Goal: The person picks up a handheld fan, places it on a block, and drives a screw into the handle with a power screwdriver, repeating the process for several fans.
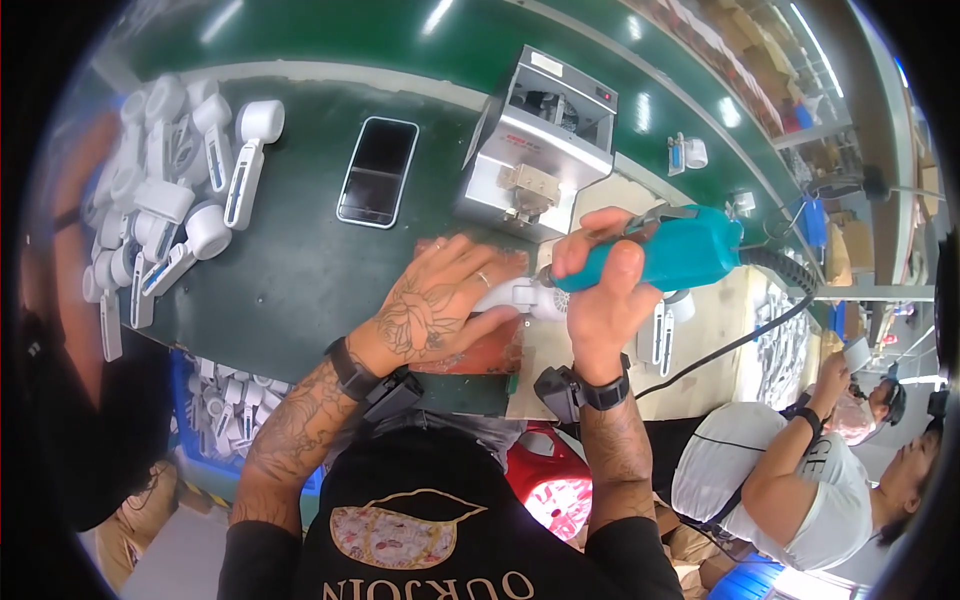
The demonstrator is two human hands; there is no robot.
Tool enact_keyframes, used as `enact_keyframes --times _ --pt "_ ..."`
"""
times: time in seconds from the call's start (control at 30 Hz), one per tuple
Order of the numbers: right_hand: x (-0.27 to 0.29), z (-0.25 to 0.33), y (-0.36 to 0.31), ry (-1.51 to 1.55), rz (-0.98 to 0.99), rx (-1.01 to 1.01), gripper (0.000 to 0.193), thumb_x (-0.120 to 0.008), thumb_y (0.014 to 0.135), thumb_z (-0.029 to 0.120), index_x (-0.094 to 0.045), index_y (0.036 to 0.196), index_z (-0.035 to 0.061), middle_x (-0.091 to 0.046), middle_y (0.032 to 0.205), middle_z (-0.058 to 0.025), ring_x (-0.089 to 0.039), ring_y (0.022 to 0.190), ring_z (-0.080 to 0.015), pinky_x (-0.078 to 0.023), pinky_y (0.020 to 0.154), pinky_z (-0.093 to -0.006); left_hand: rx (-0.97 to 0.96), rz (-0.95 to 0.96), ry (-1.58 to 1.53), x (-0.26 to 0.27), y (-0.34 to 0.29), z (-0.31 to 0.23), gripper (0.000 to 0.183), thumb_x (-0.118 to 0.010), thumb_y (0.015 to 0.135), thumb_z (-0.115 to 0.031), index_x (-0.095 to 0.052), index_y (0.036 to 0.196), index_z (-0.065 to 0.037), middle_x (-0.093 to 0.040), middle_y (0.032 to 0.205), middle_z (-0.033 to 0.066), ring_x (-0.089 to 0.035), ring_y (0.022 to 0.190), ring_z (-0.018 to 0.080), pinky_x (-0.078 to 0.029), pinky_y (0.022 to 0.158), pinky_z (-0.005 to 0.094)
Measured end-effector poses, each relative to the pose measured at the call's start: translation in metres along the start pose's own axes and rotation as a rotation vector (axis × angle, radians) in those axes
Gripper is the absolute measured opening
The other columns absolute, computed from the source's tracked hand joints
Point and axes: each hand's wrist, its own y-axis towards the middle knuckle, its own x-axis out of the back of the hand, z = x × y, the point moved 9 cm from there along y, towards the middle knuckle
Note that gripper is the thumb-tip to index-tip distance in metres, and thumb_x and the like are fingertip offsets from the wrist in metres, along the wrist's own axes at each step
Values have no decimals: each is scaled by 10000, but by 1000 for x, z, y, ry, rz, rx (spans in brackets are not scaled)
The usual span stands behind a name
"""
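My left hand [430, 300] is closed on a white handheld fan [545, 302], pressing it down over a worn reddish mat [465, 362]. The fan's round grilled head points right; my fingers cover much of its handle. In my right hand [608, 300] I grip a teal electric screwdriver [685, 250], tilted nearly level, thumb and fingers wrapped round its front end. Its tip is close to the fan, between my hands; whether it touches cannot be made out. A black coiled cord [785, 268] trails from the tool's rear.
A grey metal screw feeder [540, 130] stands just beyond my hands. A phone [378, 172] lies left of it. Several white fans [160, 200] are piled at the far left, others [665, 325] lie right. Below the bench sits a blue crate [195, 440]. Co-workers flank me.
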Motion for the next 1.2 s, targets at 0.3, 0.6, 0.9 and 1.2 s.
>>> enact_keyframes --times 0.3,0.6,0.9,1.2 --pt "-1 -16 -5 71 64 5 465 -590 990 445 -501 968 -11 -527 703 -91 -529 620 -196 -448 586 -335 -1 41 16 -2 3 -5 444 -722 848 -283 -632 1249 -115 -599 1204 76 -553 1045 301 -449 913 445" --pt "-2 -20 -3 40 11 -62 459 -574 1003 436 -522 1002 -20 -543 711 -87 -543 625 -189 -454 589 -325 6 33 31 0 2 -2 443 -706 861 -294 -623 1260 -121 -585 1199 74 -547 1050 296 -444 931 448" --pt "-28 2 52 -19 -3 222 409 -549 1022 389 -531 1049 -18 -565 709 -73 -577 656 -180 -470 607 -302 -14 37 -4 1 0 -2 484 -644 870 -272 -580 1311 -83 -590 1117 93 -547 1040 287 -444 923 445" --pt "-29 -8 32 -9 28 40 420 -586 1006 399 -528 1044 -15 -553 705 -76 -557 641 -182 -476 605 -329 -45 -6 18 3 -4 0 454 -646 863 -231 -597 1294 -95 -597 1093 77 -549 1023 282 -444 898 450"
